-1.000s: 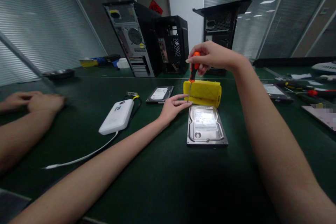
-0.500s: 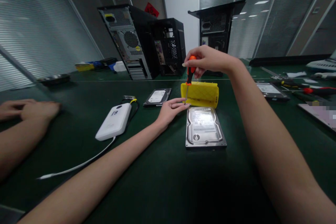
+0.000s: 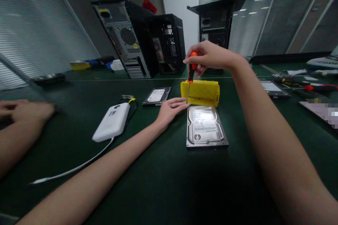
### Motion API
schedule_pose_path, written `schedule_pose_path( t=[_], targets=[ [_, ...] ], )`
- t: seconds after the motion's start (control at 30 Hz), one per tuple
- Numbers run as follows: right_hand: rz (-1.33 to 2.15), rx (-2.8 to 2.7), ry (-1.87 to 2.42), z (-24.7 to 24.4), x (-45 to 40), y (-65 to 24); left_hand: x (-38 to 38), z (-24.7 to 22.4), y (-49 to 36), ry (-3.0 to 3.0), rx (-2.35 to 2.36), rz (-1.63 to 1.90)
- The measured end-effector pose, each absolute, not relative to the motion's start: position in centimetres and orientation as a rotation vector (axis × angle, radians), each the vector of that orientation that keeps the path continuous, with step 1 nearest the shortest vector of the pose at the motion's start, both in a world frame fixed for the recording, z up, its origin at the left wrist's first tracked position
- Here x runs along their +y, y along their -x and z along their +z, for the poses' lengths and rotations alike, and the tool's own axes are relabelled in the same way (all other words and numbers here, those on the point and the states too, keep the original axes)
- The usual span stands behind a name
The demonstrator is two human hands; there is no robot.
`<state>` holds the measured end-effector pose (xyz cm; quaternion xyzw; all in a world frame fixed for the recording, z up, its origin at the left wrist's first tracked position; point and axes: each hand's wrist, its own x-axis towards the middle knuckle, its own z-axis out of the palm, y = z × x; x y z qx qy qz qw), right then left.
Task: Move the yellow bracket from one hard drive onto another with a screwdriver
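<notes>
An upright screwdriver (image 3: 192, 68) with an orange and black handle is held from above by my right hand (image 3: 207, 56). Its shaft points down to the far left corner of a silver hard drive (image 3: 204, 126), label side up in front of me. The fingers of my left hand (image 3: 170, 110) stretch out beside the shaft's tip at that corner; whether they touch the tip is hard to make out. Right behind the drive stands a yellow plastic case (image 3: 202, 92). Farther left, beyond my left hand, lies a second hard drive (image 3: 156, 96).
On the left lie a white power bank (image 3: 112, 122) with a cable and another person's hands (image 3: 29, 110). Computer cases (image 3: 144, 38) stand at the back, with another (image 3: 216, 24) to their right. On the right are a hard drive (image 3: 273, 89) and pliers (image 3: 319, 88).
The view has shifted slightly. Both hands, the screwdriver and the hard drive keep their places relative to one another.
</notes>
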<state>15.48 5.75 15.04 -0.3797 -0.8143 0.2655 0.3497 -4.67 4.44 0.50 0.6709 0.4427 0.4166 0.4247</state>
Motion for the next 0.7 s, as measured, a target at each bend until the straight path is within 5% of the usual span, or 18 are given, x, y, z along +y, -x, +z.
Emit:
schedule_pose_path(
  t=[0.7],
  targets=[
    [0.723, -2.135, 0.991, 15.21, 5.46, -15.15, 4.31, 0.51, 4.82, -1.681, 1.093, 1.014]
  ],
)
